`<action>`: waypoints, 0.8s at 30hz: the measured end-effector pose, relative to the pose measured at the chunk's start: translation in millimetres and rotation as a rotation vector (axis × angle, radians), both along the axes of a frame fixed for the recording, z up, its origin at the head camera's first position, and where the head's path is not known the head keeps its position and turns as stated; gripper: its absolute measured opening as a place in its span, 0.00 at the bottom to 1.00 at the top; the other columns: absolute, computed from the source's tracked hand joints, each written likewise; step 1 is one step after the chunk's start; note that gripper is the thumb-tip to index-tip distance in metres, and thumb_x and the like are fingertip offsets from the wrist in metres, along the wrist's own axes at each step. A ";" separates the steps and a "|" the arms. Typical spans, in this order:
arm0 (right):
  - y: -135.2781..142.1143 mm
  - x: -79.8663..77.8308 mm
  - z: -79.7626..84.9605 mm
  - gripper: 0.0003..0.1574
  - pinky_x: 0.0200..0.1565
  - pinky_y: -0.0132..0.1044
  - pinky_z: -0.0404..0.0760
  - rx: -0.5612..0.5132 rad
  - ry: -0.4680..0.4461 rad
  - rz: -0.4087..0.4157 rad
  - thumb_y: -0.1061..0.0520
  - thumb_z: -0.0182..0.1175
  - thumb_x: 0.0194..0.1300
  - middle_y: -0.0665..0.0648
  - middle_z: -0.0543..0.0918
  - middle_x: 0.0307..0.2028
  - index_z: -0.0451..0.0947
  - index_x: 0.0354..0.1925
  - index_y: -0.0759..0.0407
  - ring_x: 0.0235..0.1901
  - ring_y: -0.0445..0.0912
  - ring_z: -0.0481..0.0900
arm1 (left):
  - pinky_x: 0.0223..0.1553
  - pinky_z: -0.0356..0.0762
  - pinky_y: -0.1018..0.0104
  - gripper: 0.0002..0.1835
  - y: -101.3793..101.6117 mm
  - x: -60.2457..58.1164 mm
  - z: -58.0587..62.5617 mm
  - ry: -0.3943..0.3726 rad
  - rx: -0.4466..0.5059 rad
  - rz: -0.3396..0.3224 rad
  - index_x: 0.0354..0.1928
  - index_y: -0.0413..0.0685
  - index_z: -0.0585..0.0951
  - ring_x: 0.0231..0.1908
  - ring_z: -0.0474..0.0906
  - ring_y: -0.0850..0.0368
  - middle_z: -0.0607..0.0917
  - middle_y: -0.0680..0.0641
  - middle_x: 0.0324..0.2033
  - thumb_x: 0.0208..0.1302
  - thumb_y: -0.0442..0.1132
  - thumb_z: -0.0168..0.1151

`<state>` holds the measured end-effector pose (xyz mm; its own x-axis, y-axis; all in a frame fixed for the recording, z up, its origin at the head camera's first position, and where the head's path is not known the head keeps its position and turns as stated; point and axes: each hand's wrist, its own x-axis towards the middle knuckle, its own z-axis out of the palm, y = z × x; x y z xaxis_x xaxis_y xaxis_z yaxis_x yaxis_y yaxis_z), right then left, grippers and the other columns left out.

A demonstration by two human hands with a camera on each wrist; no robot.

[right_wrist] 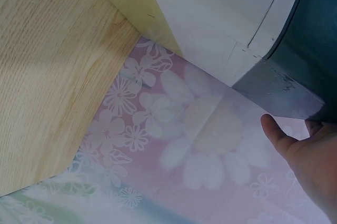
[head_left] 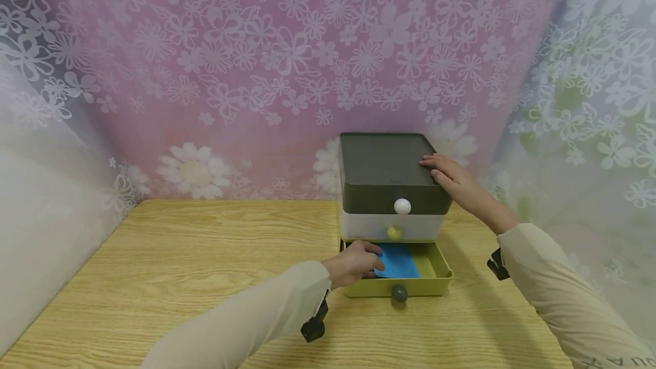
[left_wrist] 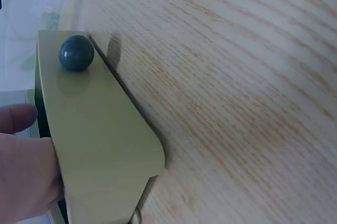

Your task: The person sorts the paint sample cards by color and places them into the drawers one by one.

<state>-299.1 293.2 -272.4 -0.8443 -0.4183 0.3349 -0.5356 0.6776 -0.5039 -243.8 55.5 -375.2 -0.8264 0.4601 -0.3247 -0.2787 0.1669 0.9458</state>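
Note:
A small stacked drawer box stands on the table, with a dark grey top unit, a white middle drawer and a yellow-green bottom drawer pulled out. A flat blue sheet lies inside the bottom drawer. My left hand reaches over the drawer's left side, its thumb and fingertips at the sheet's left edge. I cannot tell whether they pinch it; the left wrist view hides the lower fingers behind the drawer front. My right hand rests on the top unit's right edge, fingers extended on its upper face.
The drawers carry round knobs: a white knob, a yellow knob and a dark grey knob. Wood-grain table spreads to the left and front. A pink flowered curtain hangs close behind the box.

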 end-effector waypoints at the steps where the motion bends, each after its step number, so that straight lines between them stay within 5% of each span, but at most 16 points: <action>1: -0.1 0.5 0.0 0.24 0.63 0.64 0.45 0.000 -0.002 -0.003 0.58 0.39 0.72 0.70 0.58 0.65 0.62 0.62 0.68 0.68 0.65 0.44 | 0.50 0.74 0.56 0.26 0.1 0.4 1.1 0.000 -0.004 -0.003 0.59 0.31 0.67 0.47 0.74 0.51 0.66 0.35 0.60 0.55 0.23 0.55; 5: -0.4 2.1 0.0 0.24 0.63 0.64 0.45 0.001 -0.002 -0.009 0.58 0.40 0.72 0.69 0.58 0.65 0.62 0.62 0.67 0.68 0.65 0.44 | 0.40 0.74 0.62 0.26 0.8 1.2 3.8 0.000 -0.029 -0.014 0.59 0.32 0.67 0.40 0.72 0.55 0.68 0.36 0.58 0.56 0.25 0.56; 9: 0.1 1.2 -0.2 0.24 0.63 0.64 0.45 -0.007 0.001 -0.002 0.58 0.39 0.72 0.70 0.58 0.65 0.62 0.62 0.68 0.68 0.65 0.44 | 0.28 0.61 0.66 0.27 0.1 0.8 5.7 0.003 -0.057 -0.037 0.60 0.33 0.65 0.29 0.63 0.58 0.68 0.37 0.59 0.57 0.27 0.56; 17: 1.2 0.1 0.0 0.25 0.64 0.64 0.44 0.000 -0.010 -0.006 0.57 0.39 0.73 0.70 0.57 0.65 0.61 0.62 0.68 0.68 0.65 0.44 | 0.27 0.58 0.67 0.27 -6.7 0.7 11.0 0.009 -0.068 -0.052 0.62 0.33 0.64 0.19 0.54 0.58 0.69 0.37 0.59 0.59 0.28 0.56; 21: 0.5 0.9 0.6 0.25 0.64 0.64 0.44 -0.002 -0.013 -0.007 0.57 0.39 0.73 0.70 0.57 0.65 0.61 0.62 0.67 0.68 0.64 0.44 | 0.41 0.73 0.63 0.22 -13.3 4.9 16.9 0.031 -0.053 -0.035 0.57 0.34 0.69 0.32 0.72 0.58 0.70 0.38 0.57 0.58 0.28 0.56; 24: 0.4 0.5 0.4 0.25 0.63 0.64 0.45 -0.005 -0.014 -0.002 0.57 0.39 0.73 0.70 0.57 0.65 0.61 0.62 0.68 0.68 0.65 0.44 | 0.56 0.71 0.56 0.17 -17.6 9.4 23.1 0.042 -0.011 -0.054 0.53 0.34 0.72 0.51 0.75 0.49 0.71 0.37 0.57 0.61 0.29 0.54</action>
<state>-298.6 293.6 -272.0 -0.8497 -0.4150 0.3253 -0.5273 0.6757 -0.5151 -234.3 37.9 -352.1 -0.8133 0.5014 -0.2953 -0.2289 0.1908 0.9546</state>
